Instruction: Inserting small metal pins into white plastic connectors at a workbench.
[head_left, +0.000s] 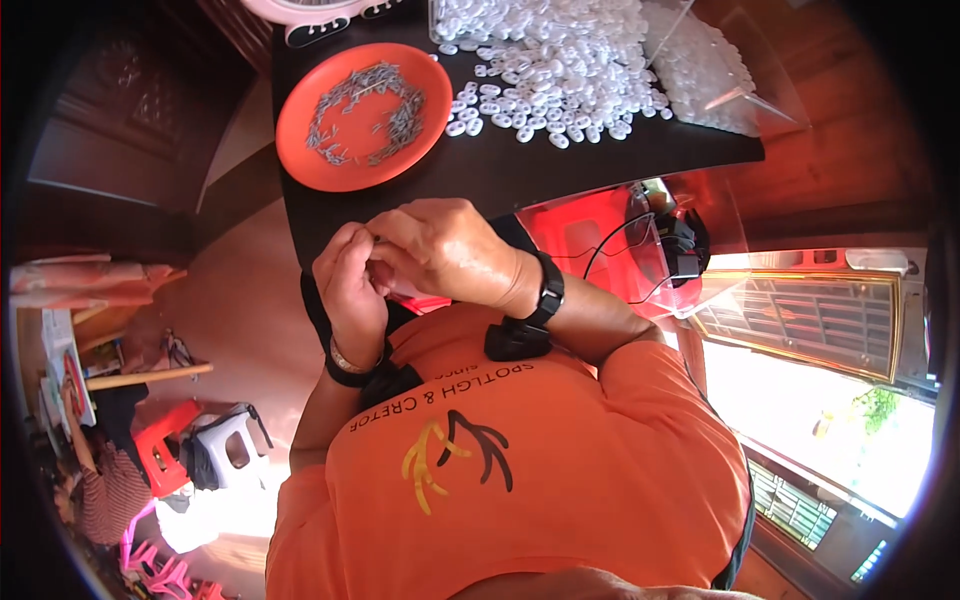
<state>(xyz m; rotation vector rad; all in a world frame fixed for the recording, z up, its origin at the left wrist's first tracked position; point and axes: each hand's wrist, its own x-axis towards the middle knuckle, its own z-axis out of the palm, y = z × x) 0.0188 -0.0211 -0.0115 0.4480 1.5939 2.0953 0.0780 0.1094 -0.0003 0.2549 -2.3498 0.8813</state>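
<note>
My left hand (350, 275) and my right hand (440, 248) meet over the near edge of the black table (420, 192). The fingertips of both are pinched together. Whatever sits between them is too small and too covered to make out. Just beyond my hands stands an orange-red plate (300, 150), with small grey metal pins (402, 125) strewn in a rough ring on it. To its right spreads a heap of small white oval plastic pieces (560, 75), each with holes in it.
A clear plastic container (705, 70) of whitish pieces lies at the far right. At the far left edge is a pink object (310, 15). Below the table's right side, a red stool (570, 240) carries black devices (682, 245) with cables. More stools (165, 445) stand at lower left.
</note>
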